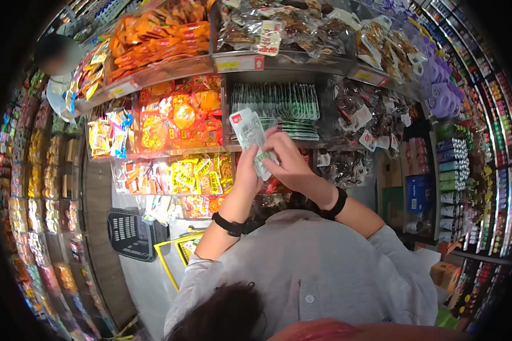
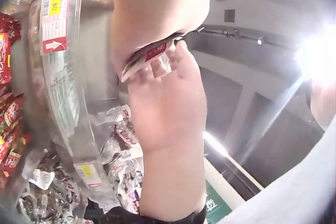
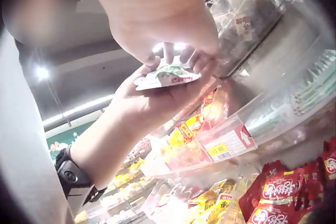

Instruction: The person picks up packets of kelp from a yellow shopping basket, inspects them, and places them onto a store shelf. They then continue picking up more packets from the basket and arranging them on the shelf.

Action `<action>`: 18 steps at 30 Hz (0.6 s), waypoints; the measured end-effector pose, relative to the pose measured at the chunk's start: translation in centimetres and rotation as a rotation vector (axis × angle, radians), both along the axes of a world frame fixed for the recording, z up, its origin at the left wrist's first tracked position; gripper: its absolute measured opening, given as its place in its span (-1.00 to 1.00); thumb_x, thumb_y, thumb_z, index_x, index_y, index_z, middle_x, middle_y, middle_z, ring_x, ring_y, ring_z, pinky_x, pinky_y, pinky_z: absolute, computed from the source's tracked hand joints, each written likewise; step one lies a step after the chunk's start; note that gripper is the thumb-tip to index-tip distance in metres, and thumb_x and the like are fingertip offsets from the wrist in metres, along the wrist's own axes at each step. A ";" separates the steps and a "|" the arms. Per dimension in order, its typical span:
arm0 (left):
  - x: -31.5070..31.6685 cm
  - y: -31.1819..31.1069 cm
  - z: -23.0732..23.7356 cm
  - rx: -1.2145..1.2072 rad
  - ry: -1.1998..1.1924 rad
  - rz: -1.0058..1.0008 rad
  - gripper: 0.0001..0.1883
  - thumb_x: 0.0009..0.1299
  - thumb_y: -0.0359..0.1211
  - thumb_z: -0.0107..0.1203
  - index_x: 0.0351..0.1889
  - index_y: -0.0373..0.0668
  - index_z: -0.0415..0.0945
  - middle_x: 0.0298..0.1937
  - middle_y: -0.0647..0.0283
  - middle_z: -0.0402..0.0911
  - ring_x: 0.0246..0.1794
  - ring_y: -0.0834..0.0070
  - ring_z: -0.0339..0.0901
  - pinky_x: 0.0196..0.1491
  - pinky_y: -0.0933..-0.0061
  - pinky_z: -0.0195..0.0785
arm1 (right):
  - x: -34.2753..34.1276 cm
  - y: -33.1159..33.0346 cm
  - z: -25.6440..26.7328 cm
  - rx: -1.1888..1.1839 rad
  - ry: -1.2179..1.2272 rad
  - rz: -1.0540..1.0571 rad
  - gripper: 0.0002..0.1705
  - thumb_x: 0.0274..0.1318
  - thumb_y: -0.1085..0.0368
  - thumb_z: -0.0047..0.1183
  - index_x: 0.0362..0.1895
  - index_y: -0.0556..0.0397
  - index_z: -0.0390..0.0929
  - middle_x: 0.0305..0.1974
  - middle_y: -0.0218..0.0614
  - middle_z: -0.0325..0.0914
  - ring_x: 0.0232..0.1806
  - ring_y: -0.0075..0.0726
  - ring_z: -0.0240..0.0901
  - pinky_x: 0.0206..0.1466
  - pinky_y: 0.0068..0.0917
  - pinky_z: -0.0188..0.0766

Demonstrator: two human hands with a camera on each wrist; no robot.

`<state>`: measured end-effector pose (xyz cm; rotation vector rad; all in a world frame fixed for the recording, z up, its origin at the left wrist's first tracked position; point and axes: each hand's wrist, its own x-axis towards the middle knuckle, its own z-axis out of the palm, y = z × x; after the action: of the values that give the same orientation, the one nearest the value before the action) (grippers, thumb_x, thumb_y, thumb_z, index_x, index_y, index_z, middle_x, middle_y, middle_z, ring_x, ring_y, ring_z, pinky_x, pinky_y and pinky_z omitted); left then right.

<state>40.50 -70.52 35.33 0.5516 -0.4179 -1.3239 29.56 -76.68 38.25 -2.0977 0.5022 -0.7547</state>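
In the head view a flat white-and-green snack packet (image 1: pixel 247 128) with a red corner mark is held at chest height in front of the shelves. My left hand (image 1: pixel 249 170) grips it from the left, thumb along its face. From the right, my right hand (image 1: pixel 290 162) has its bent fingers and thumb at the packet's lower part. The right wrist view shows the packet (image 3: pixel 168 77) lying across the left hand (image 3: pixel 152 100), the right fingers over it. Just beyond stands a compartment of similar green packets (image 1: pixel 276 102) in upright and flat rows.
Orange snack bags (image 1: pixel 159 42) and clear-wrapped snacks (image 1: pixel 279 28) fill the upper tier. Red-and-orange bags (image 1: pixel 182 113) lie to the left, dark vacuum packs (image 1: pixel 370 113) to the right. A black basket (image 1: pixel 131 236) is on the floor. Another person (image 1: pixel 57 62) stands at far left.
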 end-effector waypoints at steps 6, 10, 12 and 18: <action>0.0 1.2 -0.5 -0.038 0.100 0.088 -0.49 0.44 -0.24 -0.42 0.29 -0.32 -0.05 0.31 0.06 0.11 0.27 0.24 0.15 0.28 0.27 0.01 | 1.6 1.5 -1.5 0.083 -0.067 -0.125 -0.62 -0.08 0.51 0.05 -0.13 0.13 0.24 -0.14 -0.20 0.27 0.01 -0.31 0.27 0.03 -0.43 0.25; 0.4 2.7 -0.7 0.164 0.119 0.079 -0.52 0.46 -0.30 -0.40 0.30 -0.30 -0.07 0.30 0.01 0.10 0.28 0.23 0.14 0.27 0.23 0.03 | 2.0 2.2 -1.3 0.695 -0.423 -0.209 -0.53 -0.06 0.54 0.04 -0.04 0.13 0.18 -0.15 -0.13 0.32 -0.04 -0.31 0.32 0.02 -0.46 0.28; 1.4 3.1 -0.3 -0.002 -0.008 0.086 -0.52 0.44 -0.33 -0.36 0.30 -0.28 -0.05 0.27 -0.05 0.14 0.26 0.19 0.17 0.25 0.19 0.07 | 1.6 1.4 -1.4 0.637 -0.462 -0.253 -0.47 -0.04 0.63 -0.04 0.03 0.13 0.08 -0.10 -0.15 0.32 -0.03 -0.37 0.34 0.01 -0.52 0.31; 5.6 5.4 2.1 0.030 -0.095 -0.129 -0.52 0.45 -0.22 -0.39 0.25 -0.30 0.03 0.07 -0.09 0.39 -0.10 0.15 0.51 -0.02 0.22 0.40 | -0.5 0.4 3.8 0.729 -0.445 -0.128 -0.49 0.01 0.61 -0.10 0.09 0.17 0.11 -0.11 -0.12 0.39 -0.04 -0.35 0.38 0.00 -0.47 0.37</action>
<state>46.12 -65.12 37.43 0.6229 -0.5191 -1.4334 29.04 -76.33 42.03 -1.1928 0.5576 -0.9100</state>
